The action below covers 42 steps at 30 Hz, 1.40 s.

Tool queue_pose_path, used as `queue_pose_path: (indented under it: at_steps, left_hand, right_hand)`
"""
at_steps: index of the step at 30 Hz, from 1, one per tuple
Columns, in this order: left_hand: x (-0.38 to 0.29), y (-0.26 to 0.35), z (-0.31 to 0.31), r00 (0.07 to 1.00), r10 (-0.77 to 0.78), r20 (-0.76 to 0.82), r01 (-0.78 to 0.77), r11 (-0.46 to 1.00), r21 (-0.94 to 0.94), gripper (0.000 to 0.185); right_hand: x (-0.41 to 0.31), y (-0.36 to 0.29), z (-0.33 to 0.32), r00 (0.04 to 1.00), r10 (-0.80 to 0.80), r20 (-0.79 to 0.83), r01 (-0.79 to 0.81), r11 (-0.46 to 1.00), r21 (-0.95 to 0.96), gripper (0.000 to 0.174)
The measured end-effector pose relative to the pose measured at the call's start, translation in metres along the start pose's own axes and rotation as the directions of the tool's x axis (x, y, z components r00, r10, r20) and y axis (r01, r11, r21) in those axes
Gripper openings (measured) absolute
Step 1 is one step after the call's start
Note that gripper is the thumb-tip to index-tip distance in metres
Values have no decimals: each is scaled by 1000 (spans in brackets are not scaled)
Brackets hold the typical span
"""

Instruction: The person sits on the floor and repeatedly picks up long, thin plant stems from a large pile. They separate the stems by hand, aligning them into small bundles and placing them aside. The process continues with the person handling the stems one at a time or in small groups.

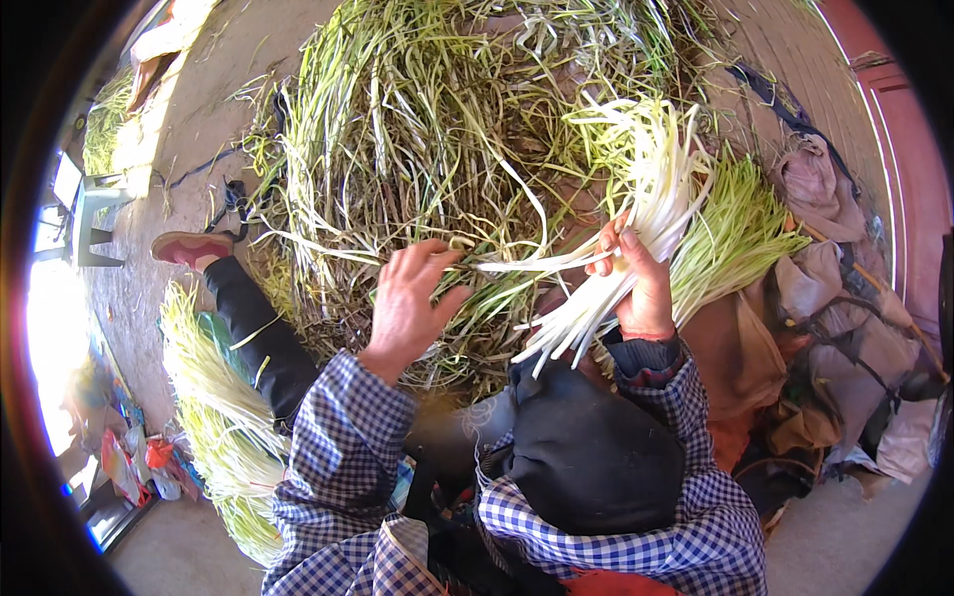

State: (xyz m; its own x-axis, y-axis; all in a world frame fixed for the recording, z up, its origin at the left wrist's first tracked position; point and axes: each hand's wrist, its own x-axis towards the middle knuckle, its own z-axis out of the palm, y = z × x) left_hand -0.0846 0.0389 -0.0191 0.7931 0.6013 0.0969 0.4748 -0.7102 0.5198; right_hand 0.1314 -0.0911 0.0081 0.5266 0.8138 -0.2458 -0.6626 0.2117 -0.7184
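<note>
My right hand is closed around a thick bunch of pale leafy stalks, white ends pointing down to the left and yellow-green leaves up. Between its fingertips one loose white stalk runs left towards my left hand. That hand has its fingers spread, with its fingertips near the stalk's dark end; whether they touch it I cannot tell. A large heap of tangled green and yellow stalks lies on the floor in front of me. Another pile of light green stalks rests just beyond my right hand.
White-and-green bundles lie on the floor beside my outstretched leg. Crumpled sacks and a thin stick are on the right, near a red door. A plastic stool and coloured bags are at the left.
</note>
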Motion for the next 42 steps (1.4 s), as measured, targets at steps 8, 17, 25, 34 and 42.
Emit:
queue_pose_path:
  at_steps: [8, 17, 25, 34, 42]
  left_hand:
    - [4, 19, 3, 998, -48, -44, 42, 990, -134, 11]
    - [-9, 46, 21, 972, -230, -52, 196, 910, -366, 14]
    - [-12, 51, 34, 988, -144, 54, 153, 892, -424, 18]
    - [0, 45, 19, 970, -153, 188, 235, 788, -569, 47]
    - [11, 36, 19, 966, -192, 175, 250, 870, -424, 7]
  right_hand:
    - [11, 8, -11, 988, -66, -141, 42, 986, -164, 32]
    - [-13, 50, -1, 988, 148, -41, -152, 915, -374, 27]
    - [-10, 59, 3, 979, 194, 64, -162, 929, -332, 25]
    - [-7, 65, -2, 974, 221, 48, -180, 887, -425, 20]
    - [-9, 66, -3, 981, 191, 33, -150, 855, -496, 21]
